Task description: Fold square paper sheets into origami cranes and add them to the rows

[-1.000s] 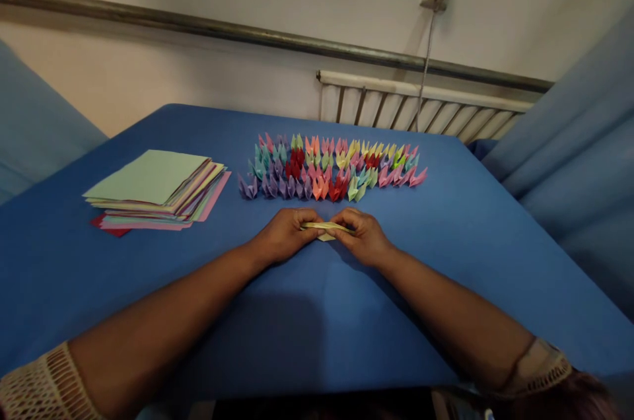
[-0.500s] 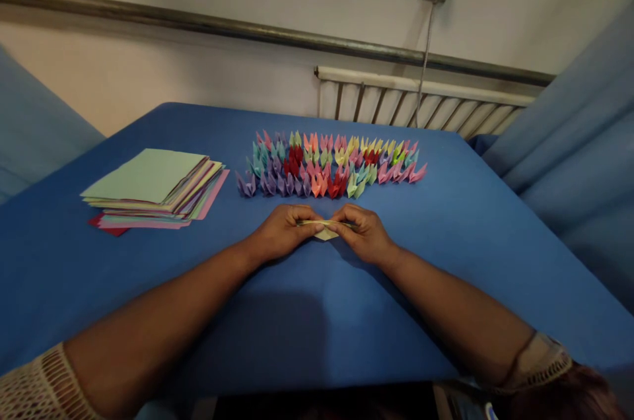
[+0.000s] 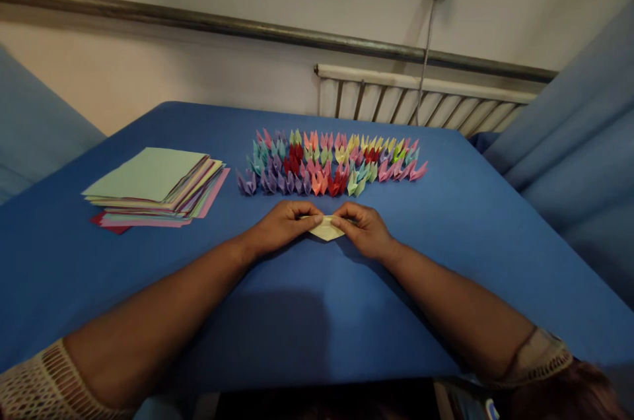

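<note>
A small piece of folded pale-yellow paper (image 3: 327,230) is held between both hands just above the blue cloth, one corner pointing toward me. My left hand (image 3: 287,224) pinches its left end between thumb and fingers. The right end is pinched the same way by my right hand (image 3: 365,228). Both thumbs lie on the near face, close to the upper edge; the fingers behind the paper are partly hidden. Beyond the hands stand several rows of folded paper cranes (image 3: 338,182) in purple, red, pink, yellow, green and blue.
To the left lies a stack of coloured paper sheets (image 3: 148,175), pale green on top, with a red sheet (image 3: 111,223) sticking out underneath. Blue cloth (image 3: 297,327) covers the table. Behind it are a wall rail (image 3: 247,28) and a white radiator (image 3: 421,83); blue curtains (image 3: 584,123) hang at the sides.
The folded paper has tilted, so more of its yellow face shows toward me. Both hands keep their pinch and have shifted only slightly.
</note>
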A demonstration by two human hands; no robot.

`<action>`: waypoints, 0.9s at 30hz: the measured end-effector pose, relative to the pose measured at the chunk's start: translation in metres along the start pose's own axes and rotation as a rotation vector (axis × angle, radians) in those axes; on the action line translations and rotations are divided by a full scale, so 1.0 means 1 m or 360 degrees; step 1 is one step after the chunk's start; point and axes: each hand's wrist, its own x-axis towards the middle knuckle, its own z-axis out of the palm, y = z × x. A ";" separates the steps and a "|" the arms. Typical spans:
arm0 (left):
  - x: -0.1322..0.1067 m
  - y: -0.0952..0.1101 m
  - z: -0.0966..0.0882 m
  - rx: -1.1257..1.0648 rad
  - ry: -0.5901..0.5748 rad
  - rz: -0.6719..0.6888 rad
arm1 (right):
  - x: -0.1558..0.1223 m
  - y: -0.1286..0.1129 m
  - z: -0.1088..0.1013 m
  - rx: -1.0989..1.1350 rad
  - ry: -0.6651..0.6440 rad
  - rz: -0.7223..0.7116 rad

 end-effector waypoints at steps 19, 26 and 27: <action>-0.017 0.011 0.009 0.1388 -0.0116 0.0468 | -0.016 -0.024 0.003 -0.1293 -0.0507 -0.0471; -0.019 0.013 0.006 0.1206 -0.0184 0.0389 | -0.020 -0.028 -0.001 -0.1019 -0.0464 -0.0254; -0.017 0.012 0.006 0.1176 -0.0182 0.0375 | -0.019 -0.026 -0.002 -0.0931 -0.0450 -0.0211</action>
